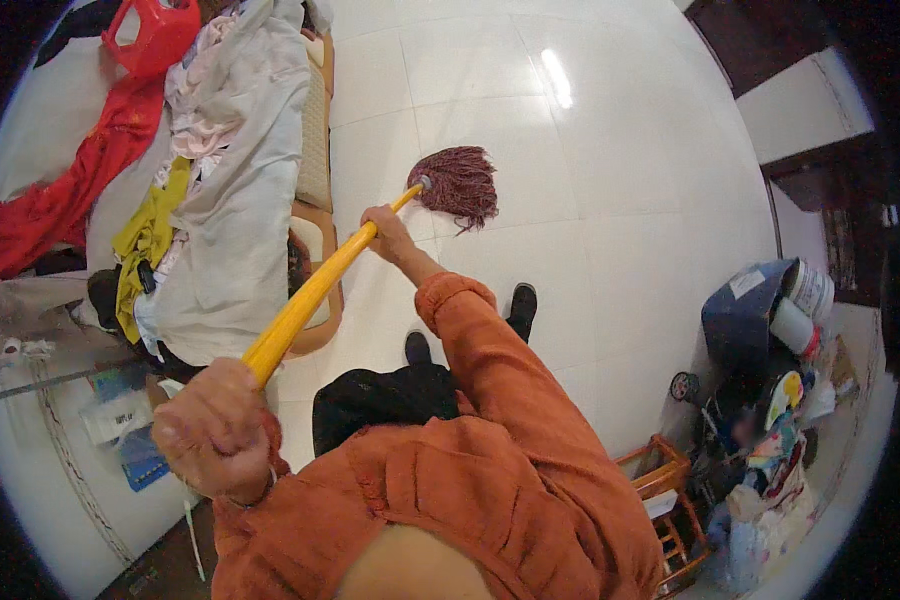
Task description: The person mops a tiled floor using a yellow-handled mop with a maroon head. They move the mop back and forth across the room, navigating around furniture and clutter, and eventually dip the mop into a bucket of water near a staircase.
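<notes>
Two-handed hold on a mop, as seen from within the room: the left hand (213, 428) is clenched around the thick upper end of the yellow handle (310, 295), close to the person's body; the right hand (390, 235) grasps the same handle farther down, near its narrow lower end; the handle slants between the two, away from the body and toward the right; at its far end the mop head (458, 185), a bundle of dark reddish-purple strands, lies fanned out on the pale tiled floor (610, 170), ahead of the person's dark shoes (521, 305); the rust-orange sleeve (520, 370) of the right arm reaches forward, its cuff rolled above the wrist; to the person's left stands a tan padded seat (315, 130), just beside the handle, with a whitish cloth (255, 210) spread next to it; on and around this cloth lie a yellow-green garment (155, 235) and a long red cloth (120, 150), with a red plastic object (153, 35) at the far end; to the right, near the wall, a dark blue container (740, 315) stands among mixed household items, and an orange-brown slatted frame (660, 470) stands nearer the person
</notes>
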{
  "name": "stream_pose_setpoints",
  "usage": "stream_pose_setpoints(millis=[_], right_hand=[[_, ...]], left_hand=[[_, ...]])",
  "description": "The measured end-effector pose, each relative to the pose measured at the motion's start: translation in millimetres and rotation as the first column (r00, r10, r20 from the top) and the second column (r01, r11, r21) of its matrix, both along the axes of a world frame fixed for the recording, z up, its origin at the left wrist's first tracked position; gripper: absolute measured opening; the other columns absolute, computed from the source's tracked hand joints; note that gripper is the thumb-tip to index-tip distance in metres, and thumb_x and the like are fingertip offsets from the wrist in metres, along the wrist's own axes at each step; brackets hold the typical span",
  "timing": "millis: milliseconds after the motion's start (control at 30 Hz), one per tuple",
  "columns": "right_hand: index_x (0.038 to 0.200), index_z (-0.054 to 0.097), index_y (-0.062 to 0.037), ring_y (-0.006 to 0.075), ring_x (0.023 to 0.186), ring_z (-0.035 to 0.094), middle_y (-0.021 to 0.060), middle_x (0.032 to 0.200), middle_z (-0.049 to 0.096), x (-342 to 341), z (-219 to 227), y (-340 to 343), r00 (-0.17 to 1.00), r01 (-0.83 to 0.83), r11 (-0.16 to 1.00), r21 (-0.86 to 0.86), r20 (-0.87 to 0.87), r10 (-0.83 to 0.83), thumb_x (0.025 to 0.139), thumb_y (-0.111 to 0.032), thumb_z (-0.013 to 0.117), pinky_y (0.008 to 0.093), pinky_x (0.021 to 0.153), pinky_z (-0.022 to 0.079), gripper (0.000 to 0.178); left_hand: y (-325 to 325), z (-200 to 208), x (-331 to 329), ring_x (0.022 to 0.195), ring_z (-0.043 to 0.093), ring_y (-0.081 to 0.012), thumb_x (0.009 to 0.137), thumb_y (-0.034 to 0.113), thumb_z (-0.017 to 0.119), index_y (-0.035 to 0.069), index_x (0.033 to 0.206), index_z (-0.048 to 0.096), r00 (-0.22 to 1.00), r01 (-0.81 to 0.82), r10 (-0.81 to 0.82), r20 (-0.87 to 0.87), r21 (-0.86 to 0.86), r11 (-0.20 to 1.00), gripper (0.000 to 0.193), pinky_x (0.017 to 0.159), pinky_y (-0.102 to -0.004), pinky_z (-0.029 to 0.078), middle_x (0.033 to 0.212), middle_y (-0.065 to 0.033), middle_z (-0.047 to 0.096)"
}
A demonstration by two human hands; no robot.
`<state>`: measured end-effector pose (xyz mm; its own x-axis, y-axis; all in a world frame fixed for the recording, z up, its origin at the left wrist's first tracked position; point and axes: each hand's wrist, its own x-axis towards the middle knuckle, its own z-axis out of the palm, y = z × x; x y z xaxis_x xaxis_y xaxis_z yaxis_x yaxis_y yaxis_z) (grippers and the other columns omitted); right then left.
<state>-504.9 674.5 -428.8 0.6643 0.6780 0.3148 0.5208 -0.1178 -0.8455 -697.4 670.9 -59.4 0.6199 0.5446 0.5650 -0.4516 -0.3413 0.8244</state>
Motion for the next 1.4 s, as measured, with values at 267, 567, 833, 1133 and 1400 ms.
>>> stream_pose_setpoints(millis=[267,567,833,1133,1400], right_hand=[[0.067,0.057,-0.0076,0.0330,0.069,0.058,0.0143,0.068,0.060,58,37,-58,0.894,-0.448,0.884,-0.134,-0.044,0.446,0.066,-0.018,0.062,0.0400,0.061,0.046,0.012],[0.071,0.058,-0.0053,0.0343,0.071,0.058,0.0142,0.072,0.061,166,30,-211,0.909,-0.416,0.894,-0.170,-0.066,0.411,0.070,-0.024,0.064,0.0417,0.063,0.045,0.020],[0.064,0.052,-0.0051,0.0330,0.065,0.054,0.0134,0.064,0.055,275,-28,-365,0.983,0.132,0.983,-0.124,0.143,-0.114,0.070,-0.017,0.063,0.0408,0.057,0.041,0.017],[0.063,0.049,-0.0045,0.0347,0.061,0.051,0.0148,0.061,0.051,268,-34,-453,0.808,0.589,0.778,-0.220,0.178,-0.562,0.071,-0.020,0.066,0.0423,0.055,0.039,0.024],[0.061,0.047,-0.0042,0.0349,0.061,0.049,0.0148,0.062,0.050,232,-34,-430,0.644,0.762,0.607,-0.228,0.166,-0.747,0.072,-0.020,0.064,0.0419,0.056,0.038,0.025]], left_hand=[[-56,29,68,0.034,0.023,-0.0084,0.093,0.024,0.033,0.015,0.057,0.027,0.880,-0.471,0.471,0.066,-0.012,0.882,0.038,0.043,-0.0265,0.031,0.043,0.0040,0.019],[-139,27,163,0.035,0.023,-0.0078,0.092,0.027,0.032,0.016,0.059,0.026,0.936,-0.346,0.350,0.013,-0.120,0.930,0.036,0.042,-0.0241,0.028,0.044,0.0045,0.021],[-187,-44,268,0.037,0.034,-0.0119,0.087,0.020,0.037,0.012,0.062,0.031,0.986,0.148,-0.152,-0.065,-0.064,0.987,0.027,0.048,-0.0308,0.038,0.044,0.0017,0.031],[-180,-62,380,0.036,0.036,-0.0131,0.095,0.025,0.036,0.012,0.050,0.029,0.777,0.520,-0.615,-0.133,-0.414,0.747,0.047,0.053,-0.0311,0.042,0.039,-0.0013,0.033],[-142,-59,438,0.037,0.037,-0.0123,0.092,0.016,0.041,0.012,0.048,0.033,0.438,0.825,-0.899,-0.016,-0.390,0.409,0.045,0.050,-0.0296,0.041,0.041,-0.0012,0.038]])
